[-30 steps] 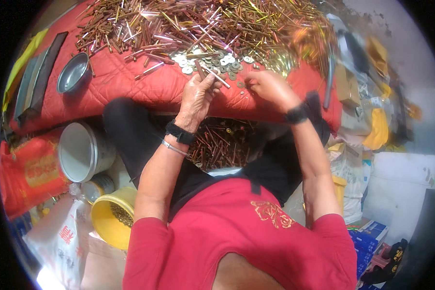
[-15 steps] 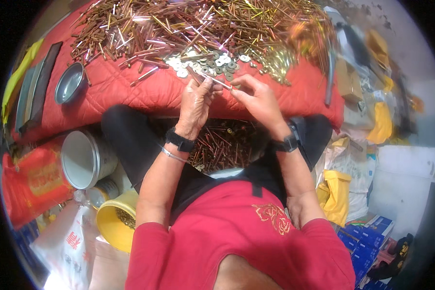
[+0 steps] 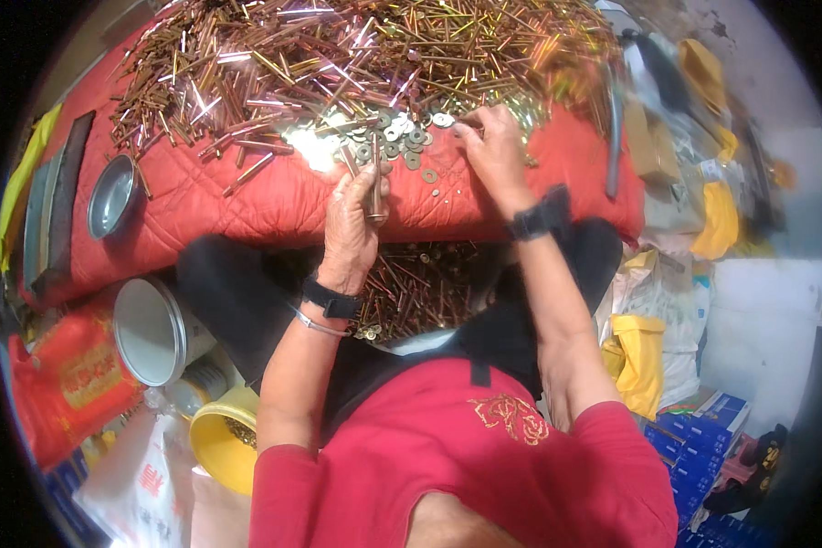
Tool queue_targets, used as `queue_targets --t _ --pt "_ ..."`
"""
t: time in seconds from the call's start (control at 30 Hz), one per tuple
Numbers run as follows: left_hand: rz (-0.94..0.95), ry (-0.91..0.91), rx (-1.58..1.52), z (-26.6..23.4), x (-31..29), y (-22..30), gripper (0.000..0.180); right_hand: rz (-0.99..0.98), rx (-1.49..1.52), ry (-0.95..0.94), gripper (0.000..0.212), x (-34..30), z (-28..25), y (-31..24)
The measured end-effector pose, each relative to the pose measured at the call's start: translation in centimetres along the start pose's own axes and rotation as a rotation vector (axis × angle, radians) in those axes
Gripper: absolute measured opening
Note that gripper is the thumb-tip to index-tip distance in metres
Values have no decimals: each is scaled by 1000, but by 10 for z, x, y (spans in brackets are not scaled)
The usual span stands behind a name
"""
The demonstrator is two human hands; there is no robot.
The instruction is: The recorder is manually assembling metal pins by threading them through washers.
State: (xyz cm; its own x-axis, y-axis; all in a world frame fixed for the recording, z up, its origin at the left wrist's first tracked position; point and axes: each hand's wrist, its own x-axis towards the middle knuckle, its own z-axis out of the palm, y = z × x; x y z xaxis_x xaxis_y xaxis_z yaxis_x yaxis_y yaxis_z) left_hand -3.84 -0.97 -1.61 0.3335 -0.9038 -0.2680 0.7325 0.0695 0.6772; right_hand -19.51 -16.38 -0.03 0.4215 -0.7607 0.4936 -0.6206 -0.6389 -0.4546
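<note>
My left hand [image 3: 353,212] is closed round copper-coloured metal bolts [image 3: 376,183]. One stands nearly upright with its wider end toward me, and another slants out beside the fingers. Ahead of that hand lies a loose spread of flat round washers [image 3: 391,133], some shiny, some dull grey. My right hand [image 3: 498,155] is over the right edge of the washers, near a heap of small shiny yellow metal pieces [image 3: 532,111]. Its thumb and fingers are bent together, and what lies between them, if anything, is hidden.
A large heap of metal rods [image 3: 338,55] covers the far part of the red quilted cloth [image 3: 274,205]. A metal bowl [image 3: 111,196] sits at left. More rods [image 3: 416,288] lie between my legs. Buckets, including a yellow one [image 3: 212,447], stand at lower left; blue boxes [image 3: 699,447] at lower right.
My right hand has left the bolt in my left hand and moved up and away to the small metal pieces. The left hand has turned the bolt nearly upright and stays close to its place.
</note>
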Motion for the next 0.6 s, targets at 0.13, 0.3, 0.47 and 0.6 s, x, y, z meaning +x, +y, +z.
queue_targets --t 0.13,0.3,0.47,0.6 --pt "-30 -66 28 -5 -2 5 23 -84 -176 -103 18 5 8 8" --pt "-70 -76 144 0 -8 7 21 -46 323 -56 14 -2 -2 -12" --pt "-95 -205 208 5 -15 5 18 284 998 -253 11 -31 -22 -57" --pt "-103 -235 238 6 -20 8 18 297 967 -307 12 -40 -29 -59"
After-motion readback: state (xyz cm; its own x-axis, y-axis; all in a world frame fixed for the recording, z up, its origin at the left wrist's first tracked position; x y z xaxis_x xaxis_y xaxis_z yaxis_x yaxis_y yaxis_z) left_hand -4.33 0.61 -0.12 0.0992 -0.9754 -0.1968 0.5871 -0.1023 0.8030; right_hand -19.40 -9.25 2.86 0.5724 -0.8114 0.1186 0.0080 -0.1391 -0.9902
